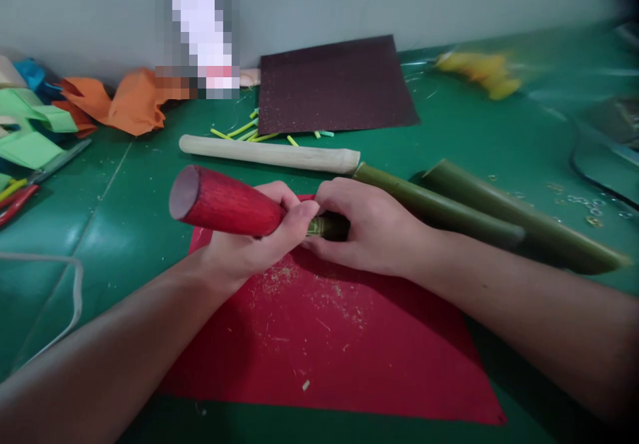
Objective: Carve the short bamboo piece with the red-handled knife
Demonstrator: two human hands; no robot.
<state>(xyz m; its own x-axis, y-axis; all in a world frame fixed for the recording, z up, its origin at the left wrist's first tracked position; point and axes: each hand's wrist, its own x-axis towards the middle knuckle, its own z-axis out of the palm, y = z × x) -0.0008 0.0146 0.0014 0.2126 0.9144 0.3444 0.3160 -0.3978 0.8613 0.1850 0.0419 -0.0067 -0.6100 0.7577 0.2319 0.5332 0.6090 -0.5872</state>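
Observation:
My left hand is wrapped round a red wooden cylinder, whose flat, wider end points to the left and up. My right hand curls round a short green bamboo piece just to the right of the red cylinder. The fingertips of both hands meet or nearly meet there, and whether the two pieces join is hidden by the fingers. Both hands are over a red sheet strewn with fine shavings.
Behind the hands lie a pale stick, green bamboo halves and a dark sheet over yellow-green strips. Orange paper, green paper and red-handled scissors are at left. Small rings and a yellow item are at right.

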